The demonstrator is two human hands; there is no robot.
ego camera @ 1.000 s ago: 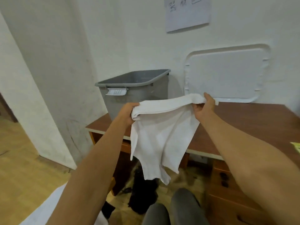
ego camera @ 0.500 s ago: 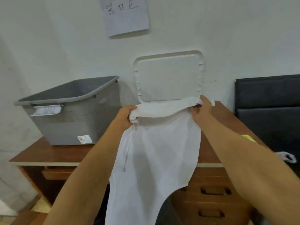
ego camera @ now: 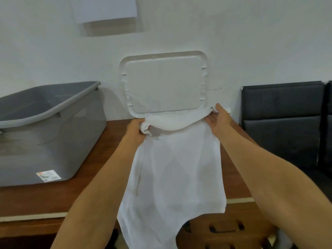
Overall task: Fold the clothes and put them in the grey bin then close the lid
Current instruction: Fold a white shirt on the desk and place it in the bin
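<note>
Left hand (ego camera: 135, 129) and right hand (ego camera: 217, 118) each grip a top corner of a white garment (ego camera: 177, 177) draped over the counter's (ego camera: 89, 177) front edge, the open grey bin (ego camera: 46, 133) at its left end.

Bare left hand (ego camera: 133, 129), bare right hand (ego camera: 218, 118), forearms (ego camera: 100, 186) bare throughout

What sits around my brown wooden desk (ego camera: 84, 191)

A pale cream strip (ego camera: 32, 216) runs along the desk's front edge, and below that edge, toward the desk's right end, I see a wooden drawer front with a dark slot handle (ego camera: 226, 229). A white wall (ego camera: 233, 33) rises behind the desk, and a sheet of white paper (ego camera: 106, 8) hangs on it high above the desk's middle. Just past the desk's right end stands a black padded seat (ego camera: 280, 123), its back against the same wall.
</note>
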